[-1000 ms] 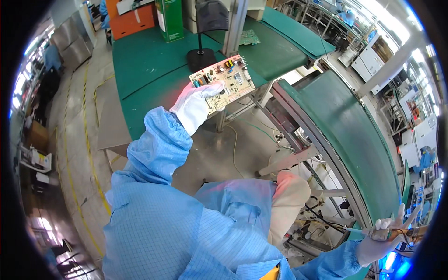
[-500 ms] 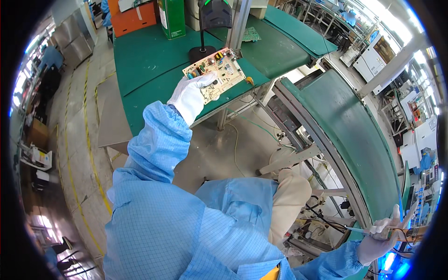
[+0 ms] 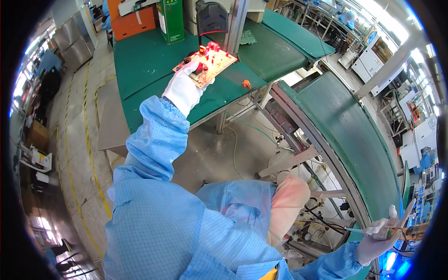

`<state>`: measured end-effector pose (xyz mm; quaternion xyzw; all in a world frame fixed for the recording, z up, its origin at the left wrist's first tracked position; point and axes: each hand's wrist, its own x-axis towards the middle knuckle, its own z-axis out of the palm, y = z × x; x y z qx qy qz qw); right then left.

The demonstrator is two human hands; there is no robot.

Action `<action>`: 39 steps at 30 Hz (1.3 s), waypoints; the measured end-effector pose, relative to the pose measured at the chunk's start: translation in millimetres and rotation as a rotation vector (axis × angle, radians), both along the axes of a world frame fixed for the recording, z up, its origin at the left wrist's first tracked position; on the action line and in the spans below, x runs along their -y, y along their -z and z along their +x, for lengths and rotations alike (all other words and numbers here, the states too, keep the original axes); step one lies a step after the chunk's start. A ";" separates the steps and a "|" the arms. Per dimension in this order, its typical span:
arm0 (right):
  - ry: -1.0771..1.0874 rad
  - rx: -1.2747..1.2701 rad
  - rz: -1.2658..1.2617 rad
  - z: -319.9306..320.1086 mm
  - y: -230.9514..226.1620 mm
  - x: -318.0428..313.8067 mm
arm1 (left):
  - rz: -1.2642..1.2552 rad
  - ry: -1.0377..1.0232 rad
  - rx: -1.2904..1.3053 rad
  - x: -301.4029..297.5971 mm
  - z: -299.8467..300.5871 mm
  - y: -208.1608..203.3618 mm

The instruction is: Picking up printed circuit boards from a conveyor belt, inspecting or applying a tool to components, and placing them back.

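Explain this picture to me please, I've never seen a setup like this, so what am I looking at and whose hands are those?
There's no robot: a person in a blue coat is working. The view comes from a camera on their head, looking down; its wide lens bends straight edges. The left hand, in a white glove, holds a board above a green table. Red light falls on it, near what looks like a black scanner. A green tin and an orange box stand farther back. The right hand, also gloved, is at lower right; what it grips, if anything, is hard to make out.
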<state>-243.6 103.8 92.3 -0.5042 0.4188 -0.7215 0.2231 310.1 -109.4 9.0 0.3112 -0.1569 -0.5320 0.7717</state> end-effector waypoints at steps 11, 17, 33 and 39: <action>0.207 0.041 -0.026 52.0 -23.4 7.1 | -0.058 0.586 -0.044 -26.0 -81.2 8.7; 0.218 0.098 -0.034 51.7 -22.3 11.8 | -0.009 0.926 -0.025 -30.5 -166.3 -4.7; 0.183 -0.003 -0.088 68.3 -25.9 42.3 | -0.249 1.397 0.469 -70.0 -293.2 -6.6; 0.290 0.047 -0.038 64.0 -19.4 42.5 | -0.110 1.484 0.256 -92.4 -311.8 -11.0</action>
